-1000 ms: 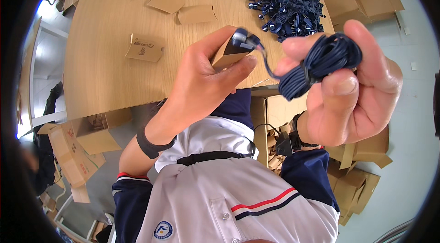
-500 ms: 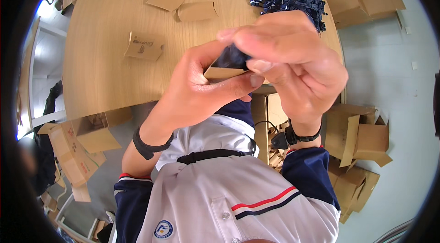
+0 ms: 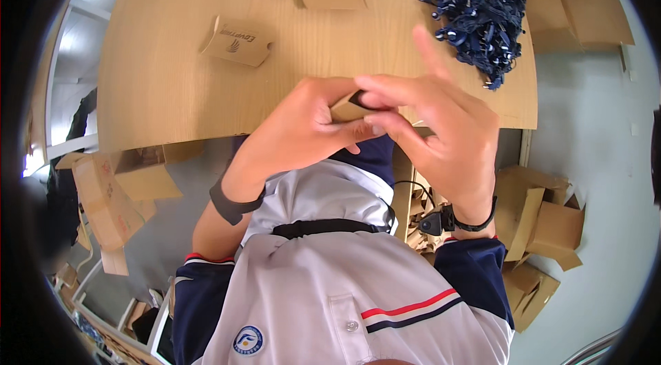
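My left hand (image 3: pixel 292 121) is closed around a small brown cardboard pillow box (image 3: pixel 346 110), above the table's near edge. My right hand (image 3: pixel 451 121) has its thumb and fingertips pinched at the right end of that box, over its dark opening. One finger of this hand sticks up, blurred. What lies inside the box is mostly hidden by the fingers.
Flat-looking pillow boxes (image 3: pixel 237 43) lie on the wooden table (image 3: pixel 158 90). At the far right is a heap of navy corded earphones (image 3: pixel 475 11). Open cartons (image 3: pixel 547 224) stand on the floor to the right, another carton (image 3: pixel 113 189) to the left.
Both hands have come down and a little closer together with the box. The dark blue bundle that showed at the box's mouth is now mostly out of sight. The view has shifted slightly.
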`<act>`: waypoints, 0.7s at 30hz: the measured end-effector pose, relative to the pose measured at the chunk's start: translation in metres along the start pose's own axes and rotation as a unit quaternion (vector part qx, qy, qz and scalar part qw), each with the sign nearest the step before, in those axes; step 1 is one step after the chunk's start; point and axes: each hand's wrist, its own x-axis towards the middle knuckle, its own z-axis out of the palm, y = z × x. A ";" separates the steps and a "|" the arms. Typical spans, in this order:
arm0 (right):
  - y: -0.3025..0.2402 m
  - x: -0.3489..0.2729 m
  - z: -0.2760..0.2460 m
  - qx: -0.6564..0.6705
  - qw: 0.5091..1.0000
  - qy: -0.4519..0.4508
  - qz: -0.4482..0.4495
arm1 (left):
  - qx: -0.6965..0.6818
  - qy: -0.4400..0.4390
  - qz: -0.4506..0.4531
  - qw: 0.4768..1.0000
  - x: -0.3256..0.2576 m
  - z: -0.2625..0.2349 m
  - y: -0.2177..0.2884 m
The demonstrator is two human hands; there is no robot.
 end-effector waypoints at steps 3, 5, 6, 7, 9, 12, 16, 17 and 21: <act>0.013 -0.009 0.017 0.060 0.994 -0.065 0.062 | 0.061 -0.015 -0.036 0.997 -0.003 -0.010 -0.013; 0.017 -0.011 0.016 0.106 0.987 -0.086 0.086 | 0.083 -0.048 -0.024 0.995 -0.008 -0.014 -0.013; 0.021 -0.012 0.016 0.096 0.991 -0.079 0.054 | 0.083 -0.046 -0.027 0.995 -0.008 -0.014 -0.017; 0.025 -0.012 0.016 0.084 0.994 -0.071 0.022 | 0.011 -0.042 -0.011 0.999 -0.007 -0.012 -0.023; 0.032 -0.010 0.012 0.060 0.997 0.054 -0.020 | -0.062 -0.040 0.006 0.997 -0.002 -0.008 -0.018; 0.022 -0.014 0.011 0.081 0.983 0.165 0.003 | -0.246 0.061 0.061 0.965 0.008 0.000 0.001; 0.019 -0.006 0.039 0.040 0.979 0.185 -0.069 | -0.314 0.044 0.092 0.944 0.025 0.010 0.023; 0.019 -0.006 0.041 -0.012 0.961 0.229 -0.156 | -0.312 0.038 0.092 0.945 0.026 0.013 0.027; 0.009 -0.004 0.034 0.113 0.947 0.296 -0.058 | 0.075 0.227 0.213 0.947 0.020 0.024 0.040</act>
